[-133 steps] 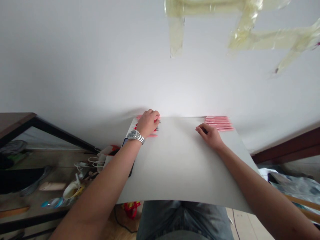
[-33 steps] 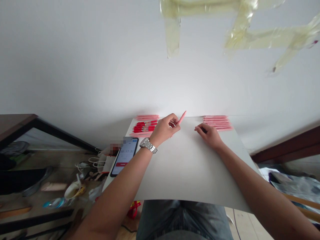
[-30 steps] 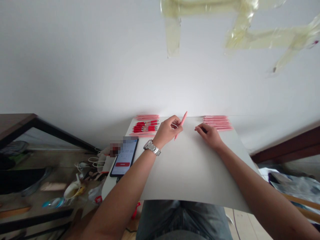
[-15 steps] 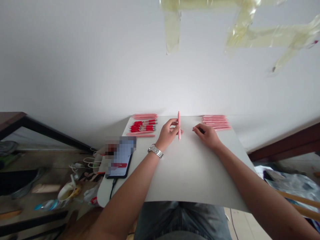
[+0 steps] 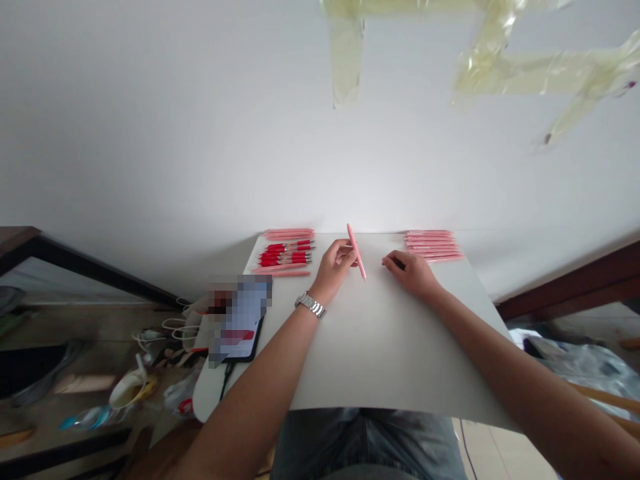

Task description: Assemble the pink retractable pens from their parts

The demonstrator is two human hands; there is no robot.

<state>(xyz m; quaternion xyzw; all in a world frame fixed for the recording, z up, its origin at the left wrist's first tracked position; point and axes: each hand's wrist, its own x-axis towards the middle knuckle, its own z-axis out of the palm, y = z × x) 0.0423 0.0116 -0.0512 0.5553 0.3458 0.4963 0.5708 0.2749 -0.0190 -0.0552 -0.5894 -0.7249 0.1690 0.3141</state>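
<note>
A pink pen (image 5: 356, 251) is pinched in my left hand (image 5: 334, 267), tilted with its upper end leaning left, above the white table (image 5: 380, 340). My right hand (image 5: 411, 272) is closed a little to the right, its thumb and forefinger together; whether anything small sits between them I cannot make out. Behind the right hand lies a row of pink pens (image 5: 433, 245). To the left of my left hand are red pens (image 5: 286, 255) with clear and silvery ends, between pink pens (image 5: 289, 234) at the back and more pink pens (image 5: 285, 272) in front.
A phone (image 5: 243, 327) with a cable lies at the table's left edge, partly blurred out. The wall (image 5: 210, 120) rises right behind the table. On the floor at left are a cup (image 5: 131, 388) and a bottle (image 5: 93, 419); plastic bags (image 5: 595, 367) lie at right.
The pen in my left hand has turned from nearly upright to a slant, its top shifting left and its bottom right. My right hand has moved very slightly left.
</note>
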